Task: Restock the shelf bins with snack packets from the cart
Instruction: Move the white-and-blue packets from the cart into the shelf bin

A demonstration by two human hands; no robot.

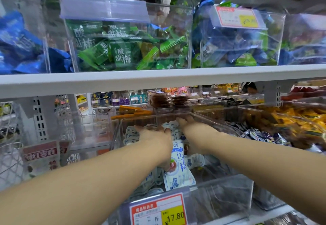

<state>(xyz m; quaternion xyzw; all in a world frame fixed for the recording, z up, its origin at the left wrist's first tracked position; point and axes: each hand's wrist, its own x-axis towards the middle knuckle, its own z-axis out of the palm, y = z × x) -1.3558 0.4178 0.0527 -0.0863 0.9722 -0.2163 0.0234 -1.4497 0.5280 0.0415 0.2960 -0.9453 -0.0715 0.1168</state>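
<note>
Snack packets (178, 170) lie heaped in the middle clear bin (229, 193). Left hand (153, 133) and right hand (187, 121) press them with straight fingers, gripping nothing. Pushing too hard may spill the near packets over the front wall.

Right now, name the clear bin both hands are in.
The lower-shelf bin of white-and-blue packets behind the 17.80 price tag, not the green-packet bin above.

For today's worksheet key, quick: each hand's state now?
Left hand: open, fingers spread on white-and-blue plum packets.
Right hand: open, fingers straight, deeper in the clear bin.
</note>
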